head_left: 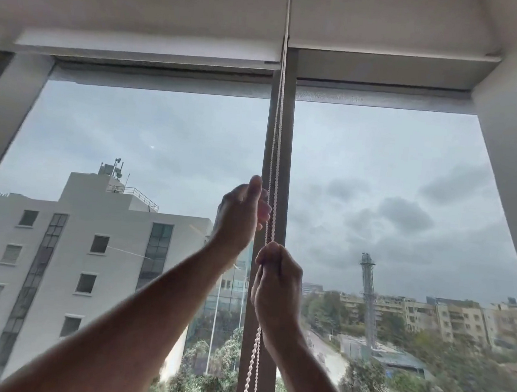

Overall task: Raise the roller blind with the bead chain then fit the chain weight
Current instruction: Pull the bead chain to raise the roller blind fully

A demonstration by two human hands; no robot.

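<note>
right hand (276,287) lowest, fist curled tight round bead chain (277,140), chain dropping out under fist. just above grip, left hand (241,216) up beside chain, thumb up, fingers loosely curled next to strands, can't tell if actually gripping. chain runs straight up along window mullion (283,154). way above both hands, roller blind (145,47) already rolled high, glass uncovered.
</note>
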